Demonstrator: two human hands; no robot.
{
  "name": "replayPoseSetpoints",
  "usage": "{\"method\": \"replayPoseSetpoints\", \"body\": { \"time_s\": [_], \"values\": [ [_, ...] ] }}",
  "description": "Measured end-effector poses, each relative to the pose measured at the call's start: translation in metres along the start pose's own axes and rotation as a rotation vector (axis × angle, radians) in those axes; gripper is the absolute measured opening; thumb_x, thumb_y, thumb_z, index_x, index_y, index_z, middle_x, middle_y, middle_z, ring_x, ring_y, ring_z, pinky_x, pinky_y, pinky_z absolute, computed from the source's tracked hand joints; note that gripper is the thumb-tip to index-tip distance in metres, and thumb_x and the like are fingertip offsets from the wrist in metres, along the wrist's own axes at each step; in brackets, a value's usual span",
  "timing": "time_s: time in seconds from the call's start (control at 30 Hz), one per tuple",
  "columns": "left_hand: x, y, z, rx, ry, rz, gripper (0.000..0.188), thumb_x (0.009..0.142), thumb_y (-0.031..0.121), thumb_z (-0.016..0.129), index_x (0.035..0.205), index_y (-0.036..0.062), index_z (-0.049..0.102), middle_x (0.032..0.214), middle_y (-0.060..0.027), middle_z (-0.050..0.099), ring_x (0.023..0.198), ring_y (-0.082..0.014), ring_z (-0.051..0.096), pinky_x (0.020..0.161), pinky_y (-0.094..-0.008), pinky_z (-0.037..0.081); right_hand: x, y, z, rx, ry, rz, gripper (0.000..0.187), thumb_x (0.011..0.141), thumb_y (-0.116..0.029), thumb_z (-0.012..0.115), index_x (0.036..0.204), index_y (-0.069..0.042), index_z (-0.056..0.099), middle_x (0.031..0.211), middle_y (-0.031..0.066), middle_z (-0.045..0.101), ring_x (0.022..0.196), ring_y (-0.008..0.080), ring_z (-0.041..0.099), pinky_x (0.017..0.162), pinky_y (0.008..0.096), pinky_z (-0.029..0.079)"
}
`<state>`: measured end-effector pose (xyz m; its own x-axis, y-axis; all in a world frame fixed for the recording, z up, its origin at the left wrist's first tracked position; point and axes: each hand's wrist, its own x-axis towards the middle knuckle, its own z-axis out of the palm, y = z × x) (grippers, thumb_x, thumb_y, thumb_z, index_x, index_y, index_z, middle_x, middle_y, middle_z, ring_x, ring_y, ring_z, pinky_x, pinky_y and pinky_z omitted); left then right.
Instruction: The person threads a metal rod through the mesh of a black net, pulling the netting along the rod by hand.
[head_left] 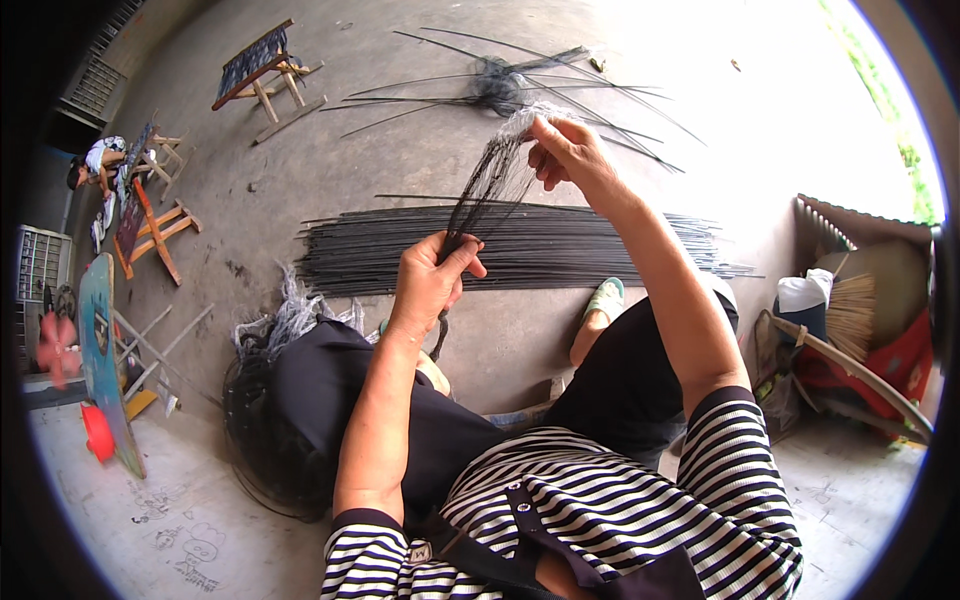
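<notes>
Your left grip (432, 280) is closed around the dark lower end of the net (485, 185); your right grip (578, 163), higher and farther forward, pinches its pale upper end. The net slants between them, above rods (560, 246) laid side by side on the floor (390, 165). Past these lies a dark mesh bundle (497, 88); a stool (258, 62) stands to its left.

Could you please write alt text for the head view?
A person's left hand and right hand hold dark netting between them, over a wide row of thin dark rods on a grey floor. Farther off, more rods splay around a dark bundle, with a wooden stool to the left.
</notes>
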<state>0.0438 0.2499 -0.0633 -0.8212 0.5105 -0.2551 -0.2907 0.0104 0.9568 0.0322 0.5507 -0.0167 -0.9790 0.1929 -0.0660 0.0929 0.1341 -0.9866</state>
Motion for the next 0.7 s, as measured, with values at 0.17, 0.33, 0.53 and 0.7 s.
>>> {"method": "replayPoseSetpoints", "body": {
  "time_s": [0.17, 0.33, 0.53, 0.7],
  "values": [
    [-0.001, -0.002, 0.001, 0.058, 0.038, -0.028, 0.013, 0.109, 0.017, 0.078, 0.110, 0.0039, 0.079, 0.082, -0.0070, 0.078, 0.044, -0.0021, 0.043, 0.041, -0.0228, 0.029, -0.011, 0.006, -0.007, 0.198, -0.155, 0.030, 0.080, 0.117, -0.069, 0.045, 0.134, 0.004, 0.072, 0.101, 0.0095, 0.076, 0.092, 0.0159, 0.072, 0.086, 0.0340, 0.063],
    [0.001, -0.005, -0.003, -0.008, -0.028, -0.027, 0.013, 0.108, 0.018, 0.080, 0.110, 0.0045, 0.080, 0.082, -0.0067, 0.079, 0.044, -0.0019, 0.043, 0.041, -0.0227, 0.028, -0.014, 0.006, -0.017, 0.196, -0.107, 0.057, 0.078, 0.115, -0.072, 0.046, 0.143, -0.004, 0.071, 0.105, 0.0072, 0.076, 0.094, 0.0147, 0.072, 0.092, 0.0331, 0.061],
    [0.005, -0.005, -0.003, -0.019, -0.020, -0.040, 0.014, 0.108, 0.019, 0.080, 0.110, 0.0051, 0.080, 0.082, -0.0066, 0.079, 0.045, -0.0017, 0.043, 0.041, -0.0225, 0.029, -0.019, 0.010, -0.014, 0.080, -0.132, 0.040, 0.063, 0.110, -0.043, 0.072, 0.161, -0.009, 0.059, 0.104, 0.0079, 0.078, 0.099, 0.0143, 0.073, 0.095, 0.0337, 0.060],
    [0.009, -0.001, 0.000, 0.029, 0.038, -0.066, 0.014, 0.108, 0.018, 0.079, 0.111, 0.0045, 0.080, 0.083, -0.0069, 0.079, 0.045, -0.0019, 0.043, 0.041, -0.0227, 0.029, -0.020, 0.020, -0.003, 0.072, -0.203, 0.022, 0.081, 0.102, -0.010, 0.080, 0.173, -0.010, 0.042, 0.101, 0.0080, 0.079, 0.096, 0.0147, 0.074, 0.091, 0.0340, 0.061]
  ]
}}
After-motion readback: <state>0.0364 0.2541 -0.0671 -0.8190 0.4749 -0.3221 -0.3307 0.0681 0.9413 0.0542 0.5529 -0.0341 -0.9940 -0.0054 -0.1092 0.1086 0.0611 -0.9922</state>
